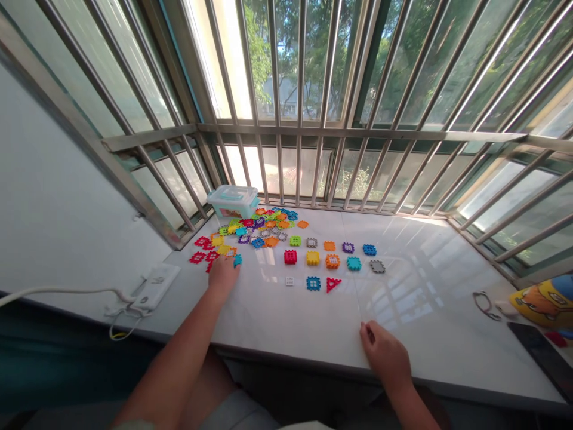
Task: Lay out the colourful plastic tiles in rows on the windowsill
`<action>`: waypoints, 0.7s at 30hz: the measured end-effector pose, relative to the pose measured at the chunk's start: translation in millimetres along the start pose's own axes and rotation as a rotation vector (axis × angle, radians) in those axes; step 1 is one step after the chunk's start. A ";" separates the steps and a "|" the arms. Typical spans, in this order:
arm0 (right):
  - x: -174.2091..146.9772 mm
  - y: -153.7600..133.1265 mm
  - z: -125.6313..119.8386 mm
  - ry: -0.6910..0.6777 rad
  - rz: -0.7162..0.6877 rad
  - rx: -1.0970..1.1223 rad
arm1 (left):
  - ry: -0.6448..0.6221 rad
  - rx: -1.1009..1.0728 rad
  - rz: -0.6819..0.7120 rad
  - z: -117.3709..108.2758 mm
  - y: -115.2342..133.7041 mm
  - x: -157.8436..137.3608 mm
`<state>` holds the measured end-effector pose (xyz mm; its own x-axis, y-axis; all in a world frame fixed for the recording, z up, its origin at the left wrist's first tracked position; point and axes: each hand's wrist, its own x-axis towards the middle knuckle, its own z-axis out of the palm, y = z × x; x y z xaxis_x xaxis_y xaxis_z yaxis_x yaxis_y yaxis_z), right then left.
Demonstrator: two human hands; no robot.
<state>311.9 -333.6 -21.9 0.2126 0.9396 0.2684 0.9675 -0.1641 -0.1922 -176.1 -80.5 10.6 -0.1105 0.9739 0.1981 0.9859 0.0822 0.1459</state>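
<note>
My left hand (224,276) reaches to the near edge of a pile of colourful interlocking plastic tiles (271,242). Its fingertips are among the tiles, beside a teal tile (237,260) and several red tiles (197,257); whether they grip one is hidden. My right hand (385,353) rests near the table's front edge with its fingers curled in, and no object shows in it. Between the hands and the window, tiles stand in rows, among them a red one (290,257), a yellow one (313,258), a blue square (313,283) and a red triangle (333,284).
A lidded clear box (233,200) stands behind the pile. On the left lies a white power strip (157,286) with cables. To the right are glasses (486,306), a yellow patterned object (544,301) and a dark phone-like slab (541,357). Metal bars (299,128) border the white tabletop (286,322).
</note>
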 end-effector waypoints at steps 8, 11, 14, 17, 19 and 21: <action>0.3 2.4 2.6 -0.014 0.022 0.025 | 0.028 -0.032 0.034 4.1 2.5 1.1; 0.4 2.1 1.0 -0.013 0.021 0.022 | 0.138 -0.099 0.031 1.0 3.0 -0.4; 0.4 0.8 -0.9 -0.003 0.014 0.026 | 0.252 -0.195 0.069 -4.2 13.9 -8.7; 0.5 -0.3 -2.0 0.005 0.018 0.029 | 0.290 -0.305 0.172 -9.2 40.8 -34.4; 0.5 -0.6 -2.1 0.007 0.018 0.029 | 0.266 -0.375 0.263 -11.5 65.7 -62.3; 0.6 -0.6 -1.9 0.013 0.012 0.029 | 0.193 -0.449 0.359 -12.7 92.3 -94.6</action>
<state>311.7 -333.5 -19.9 0.2258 0.9337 0.2778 0.9606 -0.1659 -0.2230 -76.2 -167.7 17.6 0.1569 0.8647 0.4771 0.8211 -0.3826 0.4235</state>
